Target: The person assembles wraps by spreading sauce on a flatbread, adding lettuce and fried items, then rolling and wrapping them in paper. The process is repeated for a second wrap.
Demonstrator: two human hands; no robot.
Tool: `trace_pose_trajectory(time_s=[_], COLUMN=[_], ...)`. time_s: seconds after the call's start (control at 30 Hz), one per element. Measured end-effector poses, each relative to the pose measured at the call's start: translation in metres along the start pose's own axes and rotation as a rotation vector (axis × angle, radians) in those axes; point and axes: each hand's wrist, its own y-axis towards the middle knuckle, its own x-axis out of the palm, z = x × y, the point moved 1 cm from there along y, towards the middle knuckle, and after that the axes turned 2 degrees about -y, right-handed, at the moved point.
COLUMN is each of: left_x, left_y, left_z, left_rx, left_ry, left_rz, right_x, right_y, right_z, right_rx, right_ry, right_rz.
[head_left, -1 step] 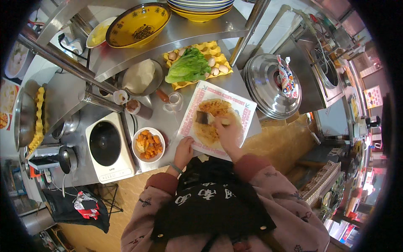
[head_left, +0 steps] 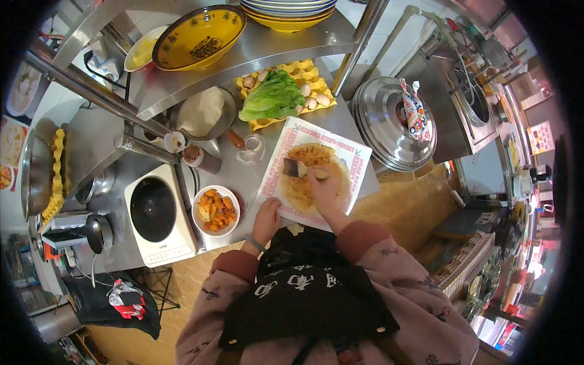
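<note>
Head view, right hand [head_left: 324,190] on flatbread [head_left: 307,176]

At the frame's centre a flatbread [head_left: 310,176] lay on a paper sheet [head_left: 353,159] on the tabletop [head_left: 228,170]. The right hand [head_left: 323,190] rested on the flatbread; the left hand [head_left: 266,220] touched the sheet's lower left edge. Left of the sheet sat a bowl of food [head_left: 216,210], and further left a cooktop [head_left: 155,213]. Above the sheet lay an egg tray [head_left: 316,82] bearing lettuce [head_left: 272,97]. A pot lid [head_left: 383,125] sat to the right.

Left hand [head_left: 266,220] flat, right hand [head_left: 324,190] curled
</note>
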Motion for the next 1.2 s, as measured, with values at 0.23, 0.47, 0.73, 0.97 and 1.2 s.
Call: trace_pose_trajectory(time_s=[0.23,0.47,0.73,0.97,1.2], left_x=[0.002,0.005,0.004,0.004,0.001], left_y=[0.008,0.010,0.009,0.009,0.010], left_z=[0.003,0.004,0.007,0.004,0.005], left_rx=[-0.026,0.002,0.018,-0.010,0.028], left_ry=[0.001,0.105,0.086,0.093,0.091], left_rz=[-0.024,-0.158,-0.154,-0.162,-0.153], right_x=[-0.017,-0.079,-0.084,-0.109,-0.117], right_y=[-0.055,-0.051,-0.043,-0.023,0.038], right_z=[0.059,0.054,0.029,0.060,0.088], right_rx=[0.313,0.537,0.343,0.508,0.599], right_ry=[0.035,0.280,0.330,-0.220,0.176], right_rz=[-0.144,-0.183,-0.301,-0.234,-0.219])
